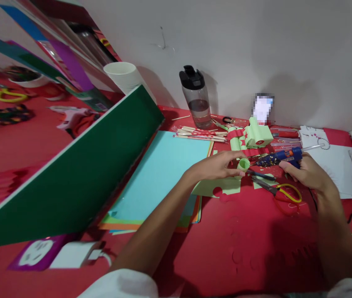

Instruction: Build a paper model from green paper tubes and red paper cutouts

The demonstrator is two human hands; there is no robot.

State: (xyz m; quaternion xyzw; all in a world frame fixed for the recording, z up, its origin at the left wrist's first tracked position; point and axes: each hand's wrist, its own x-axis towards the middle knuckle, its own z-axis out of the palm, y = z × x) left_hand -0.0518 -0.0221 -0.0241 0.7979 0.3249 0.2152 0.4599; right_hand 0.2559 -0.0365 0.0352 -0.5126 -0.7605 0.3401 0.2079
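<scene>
Between the fingers of my left hand (222, 164) is a small light green paper tube (243, 164), its round open end facing me. My right hand (309, 171) is wrapped round a blue glue gun (283, 156) with a clear glue stick jutting from its back. The gun's nozzle points left, close to the tube; whether they touch I cannot tell. Just behind stands a light green paper model (258, 135) with red strips and stars. Below the hands lie scissors (277, 190) with yellow and red handles, a dark pen-like stick (261, 174) and green paper scraps (225, 187).
A stack of coloured paper (163, 178) lies left of my hands, beside a slanted green board (79, 165). Towards the wall are a water bottle (196, 99), wooden sticks (197, 133) and a phone (262, 108). A white decorated sheet (334, 165) lies right; a white charger (75, 254) front left.
</scene>
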